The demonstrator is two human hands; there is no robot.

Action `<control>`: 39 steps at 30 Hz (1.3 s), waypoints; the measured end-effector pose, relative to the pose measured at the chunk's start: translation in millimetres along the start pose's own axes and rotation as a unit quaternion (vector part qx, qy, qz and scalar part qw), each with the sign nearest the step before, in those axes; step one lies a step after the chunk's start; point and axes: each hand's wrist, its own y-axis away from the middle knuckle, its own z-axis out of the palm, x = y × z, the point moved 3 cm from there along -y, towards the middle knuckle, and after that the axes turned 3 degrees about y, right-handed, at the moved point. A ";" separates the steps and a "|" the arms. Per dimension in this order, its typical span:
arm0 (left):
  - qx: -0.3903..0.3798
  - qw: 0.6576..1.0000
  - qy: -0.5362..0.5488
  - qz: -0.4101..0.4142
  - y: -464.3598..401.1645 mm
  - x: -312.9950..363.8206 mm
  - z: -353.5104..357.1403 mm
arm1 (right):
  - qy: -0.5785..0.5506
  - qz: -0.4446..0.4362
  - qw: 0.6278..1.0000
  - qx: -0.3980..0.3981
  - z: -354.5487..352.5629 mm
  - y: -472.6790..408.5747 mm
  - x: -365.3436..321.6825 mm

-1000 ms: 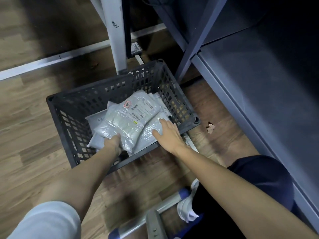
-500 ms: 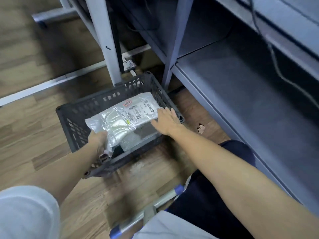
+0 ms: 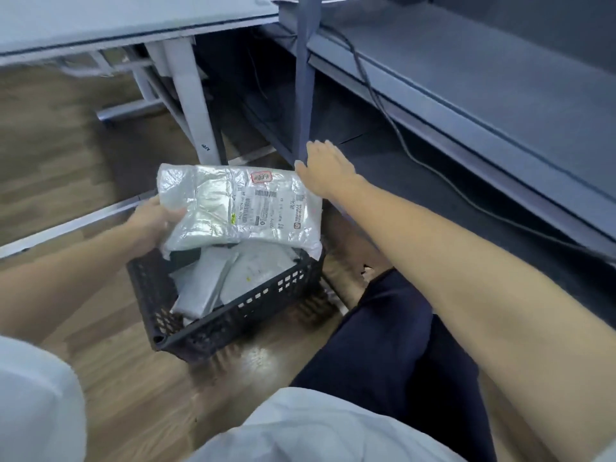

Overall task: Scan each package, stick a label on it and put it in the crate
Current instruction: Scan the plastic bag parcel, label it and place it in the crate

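Note:
A silvery bubble-wrap package [image 3: 213, 201] with a printed shipping label and a red stamp hangs above the dark plastic crate [image 3: 253, 311]. My left hand [image 3: 153, 221] grips its left edge. My right hand [image 3: 328, 166] is off the package, at its upper right corner, fingers straight and spread, beside the blue shelf post [image 3: 305, 78]. Inside the crate lie several more grey and white packages [image 3: 213, 281], partly hidden under the lifted one.
The crate stands on a wood floor. A white table leg [image 3: 191, 101] rises behind it, under a tabletop [image 3: 100, 25]. A grey low shelf [image 3: 483, 105] with a black cable [image 3: 376, 95] runs along the right. My dark-trousered knee [image 3: 393, 331] is right of the crate.
My left hand has lifted the top package up out of the crate. My right hand let go of the packages and rose toward the shelf post. The view tilted upward.

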 end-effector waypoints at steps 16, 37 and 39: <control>-0.125 0.968 0.052 0.211 64.9 192.7 155.5 | 0.054 0.186 0.966 0.172 -211.4 75.6 150.1; -0.282 0.914 -0.108 0.272 173.4 230.2 418.0 | -0.058 0.447 0.861 0.235 -252.9 266.0 306.6; -0.300 0.907 -0.108 0.276 175.4 228.6 429.1 | -0.174 0.478 0.825 0.248 -254.2 277.1 312.1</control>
